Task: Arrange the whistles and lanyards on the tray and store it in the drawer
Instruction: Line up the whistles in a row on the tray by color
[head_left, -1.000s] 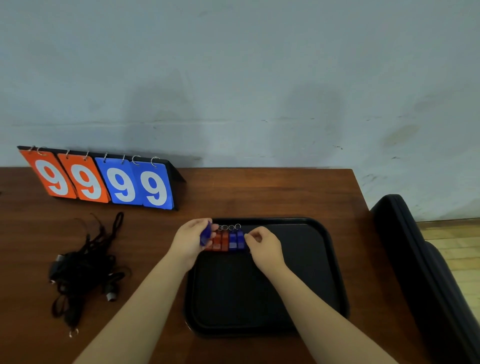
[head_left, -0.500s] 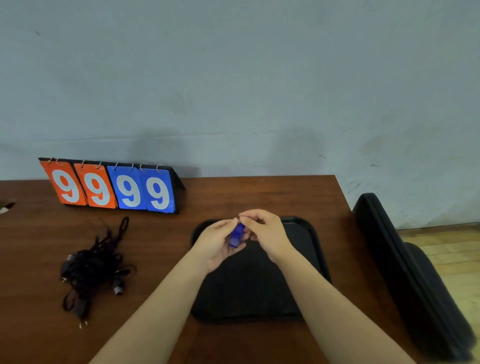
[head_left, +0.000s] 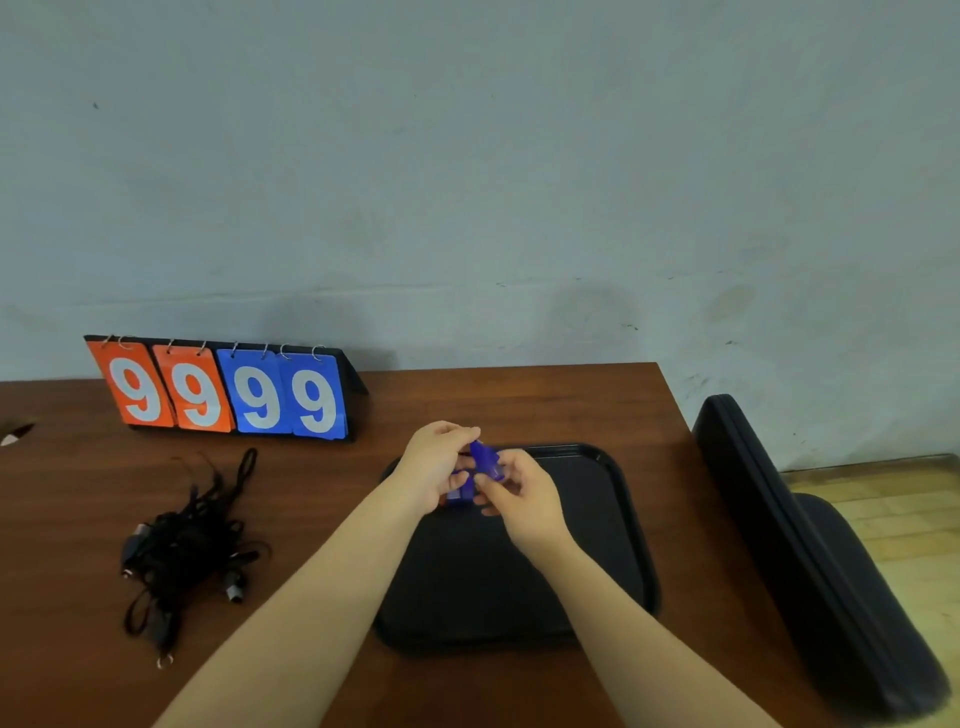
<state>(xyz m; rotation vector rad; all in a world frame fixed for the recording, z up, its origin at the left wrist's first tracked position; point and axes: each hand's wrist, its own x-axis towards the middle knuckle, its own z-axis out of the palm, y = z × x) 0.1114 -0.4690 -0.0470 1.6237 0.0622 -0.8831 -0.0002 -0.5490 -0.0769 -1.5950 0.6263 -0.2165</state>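
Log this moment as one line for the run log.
both hands hold blue whistle over tray | lanyards on table, untouched

Both hands, left hand (head_left: 434, 467) and right hand (head_left: 519, 493), apparently pinch blue whistle (head_left: 485, 460) above tray (head_left: 618, 499).

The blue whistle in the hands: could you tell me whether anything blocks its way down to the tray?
Nothing visible does: the blue whistle is held directly over the tray, beside whistles already lying there.
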